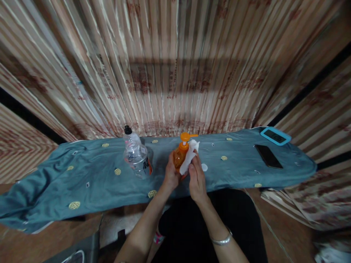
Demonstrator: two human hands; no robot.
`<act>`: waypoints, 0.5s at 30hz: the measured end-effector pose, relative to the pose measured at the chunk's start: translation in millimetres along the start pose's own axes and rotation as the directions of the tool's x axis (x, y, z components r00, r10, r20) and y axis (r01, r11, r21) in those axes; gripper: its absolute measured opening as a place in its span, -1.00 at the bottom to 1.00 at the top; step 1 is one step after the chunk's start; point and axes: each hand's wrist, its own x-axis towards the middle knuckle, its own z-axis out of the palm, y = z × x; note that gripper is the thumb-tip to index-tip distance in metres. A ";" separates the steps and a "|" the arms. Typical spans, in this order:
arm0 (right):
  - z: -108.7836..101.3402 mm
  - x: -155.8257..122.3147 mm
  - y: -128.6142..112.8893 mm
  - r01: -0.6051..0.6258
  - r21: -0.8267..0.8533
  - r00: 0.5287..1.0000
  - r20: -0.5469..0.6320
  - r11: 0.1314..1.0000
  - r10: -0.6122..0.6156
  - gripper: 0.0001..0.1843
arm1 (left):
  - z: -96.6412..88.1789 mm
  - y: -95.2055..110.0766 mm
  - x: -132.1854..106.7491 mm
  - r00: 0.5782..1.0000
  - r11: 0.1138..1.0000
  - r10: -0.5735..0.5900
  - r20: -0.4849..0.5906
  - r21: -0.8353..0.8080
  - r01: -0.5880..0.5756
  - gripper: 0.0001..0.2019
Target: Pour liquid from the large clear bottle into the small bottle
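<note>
An orange pump bottle [180, 155] is upright in front of me at the middle of the cloth-covered table, its orange spout pointing right. My left hand [171, 172] is wrapped round its left side. A white tissue [188, 158] lies against the bottle's right side, with my right hand [196, 176] closed on it and pressing it there. The lower part of the bottle is partly hidden by my hands and the tissue. To the left stands a clear plastic bottle [136, 157] with a black cap, apart from both hands.
A blue patterned cloth [101, 175] covers the narrow table. At the right lie a blue-framed digital clock [275, 136] and a black phone [268, 156]. Striped curtains [164, 73] hang close behind the table and at both sides.
</note>
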 end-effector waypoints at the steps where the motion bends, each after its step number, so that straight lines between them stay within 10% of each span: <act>1: -2.2 2.9 1.4 0.024 -0.011 1.000 0.013 1.000 -0.024 -0.45 | -0.8 0.2 0.5 1.000 1.000 0.015 0.008 0.013 -0.015 -0.32; 8: -15.1 39.2 12.5 0.191 -0.145 0.975 0.140 0.971 -0.171 -0.43 | -6.6 -15.0 4.2 0.994 0.993 0.109 0.025 0.050 -0.110 -0.26; 15: 15.5 64.6 11.8 0.137 -0.272 0.988 0.105 0.952 -0.112 -0.50 | -3.2 -27.7 11.3 1.000 0.998 -0.001 0.013 0.061 0.000 -0.50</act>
